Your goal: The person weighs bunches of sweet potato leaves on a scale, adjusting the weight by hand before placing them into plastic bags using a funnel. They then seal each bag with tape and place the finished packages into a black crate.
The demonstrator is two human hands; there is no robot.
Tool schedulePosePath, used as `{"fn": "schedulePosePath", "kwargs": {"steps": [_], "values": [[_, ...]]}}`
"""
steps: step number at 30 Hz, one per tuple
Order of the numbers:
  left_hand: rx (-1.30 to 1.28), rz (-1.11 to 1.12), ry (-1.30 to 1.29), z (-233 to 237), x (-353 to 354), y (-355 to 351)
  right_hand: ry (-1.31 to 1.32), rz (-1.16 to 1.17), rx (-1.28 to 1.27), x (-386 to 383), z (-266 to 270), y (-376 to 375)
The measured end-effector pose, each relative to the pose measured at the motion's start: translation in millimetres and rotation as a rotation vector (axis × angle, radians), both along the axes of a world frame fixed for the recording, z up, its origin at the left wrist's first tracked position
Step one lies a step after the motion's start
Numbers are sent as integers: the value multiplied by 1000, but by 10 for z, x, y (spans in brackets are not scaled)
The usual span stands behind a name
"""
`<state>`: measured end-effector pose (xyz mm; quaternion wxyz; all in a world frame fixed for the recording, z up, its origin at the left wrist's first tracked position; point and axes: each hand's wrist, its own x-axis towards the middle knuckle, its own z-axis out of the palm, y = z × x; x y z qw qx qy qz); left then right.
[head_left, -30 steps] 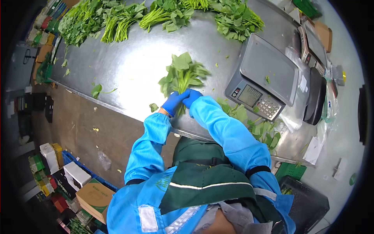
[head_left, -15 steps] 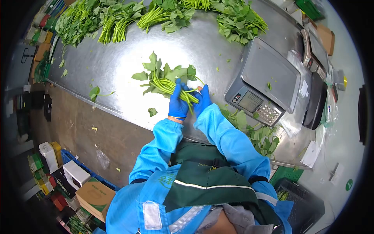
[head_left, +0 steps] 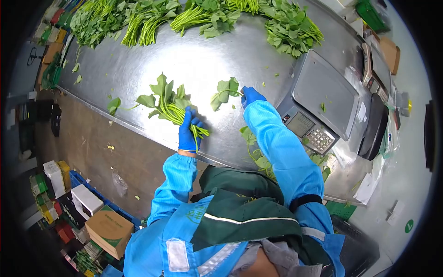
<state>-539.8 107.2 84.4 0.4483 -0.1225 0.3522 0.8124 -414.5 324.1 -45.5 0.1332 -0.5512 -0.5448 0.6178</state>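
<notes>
Left hand [head_left: 187, 134] curled round leafy bunch [head_left: 170, 112]; right hand [head_left: 252, 96] pinching single sprig [head_left: 224, 92].
Risk: slack left grip could scatter bunch.

Scales: two — the large scale [head_left: 325, 90] and another scale [head_left: 377, 69] just right of it.
Counter [head_left: 110, 74]: one, under the large scale.
Grips: two, left grip [head_left: 188, 131] and right grip [head_left: 252, 96], both left of the large scale.
Held bunch [head_left: 170, 111]: one, left of the large scale.
Held sprig [head_left: 225, 91]: one, nearer the large scale.
Loose sprig [head_left: 114, 105]: one, farthest left of the large scale.
Heaped greens [head_left: 290, 30]: at least five heaps, beyond and left of the large scale — overlapping, exact count unclear.
</notes>
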Motion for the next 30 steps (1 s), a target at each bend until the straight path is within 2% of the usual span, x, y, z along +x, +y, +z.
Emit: {"fn": "schedulePosePath", "kwargs": {"steps": [2,3,5,6,7,8,9,10,12,16,18,19,20,21,22,24,26,27,28,30], "values": [[-184,-53,45,15,135,11,-339,399,667,38,685,-200],[-148,-122,53,-27,188,0,-339,404,670,16,863,-305],[-169,-177,64,-10,313,24,-91,279,552,-38,1113,-593],[-164,-195,70,18,368,49,-5,280,596,-32,1179,-764],[-134,-174,27,-5,407,60,-26,349,605,-7,1172,-938],[-129,-174,26,-93,417,32,152,400,519,32,1191,-1094],[-85,-182,18,-218,417,-14,170,586,619,64,1198,-1170],[-42,-191,11,-198,409,-13,225,608,489,85,1233,-1230],[-99,-175,60,-147,378,-49,219,419,213,71,1164,-1292],[-126,-141,105,-28,360,-99,229,389,185,-23,1275,-1266],[-152,-194,55,5,428,-98,95,772,453,-45,1226,-1341],[-118,-188,46,-80,484,-133,-41,851,438,-43,1255,-1387],[-116,-189,47,-199,519,-184,-42,850,440,-27,1223,-1437],[-122,-195,-41,-318,547,-237,-62,846,331,-12,1169,-1492],[-127,-201,-130,-291,563,-241,-82,842,224,-11,1175,-1528],[-166,-214,-133,-224,636,-255,-145,842,224,38,1189,-1554],[-311,-456,39,-140,643,-201,82,665,27,112,1225,-1483],[-335,-655,154,-197,559,-205,78,554,149,123,1152,-1478],[-326,-646,166,-118,472,-131,84,560,163,148,1138,-1442],[-68,-903,454,207,248,118,360,91,-43,213,1141,-1268]]}}
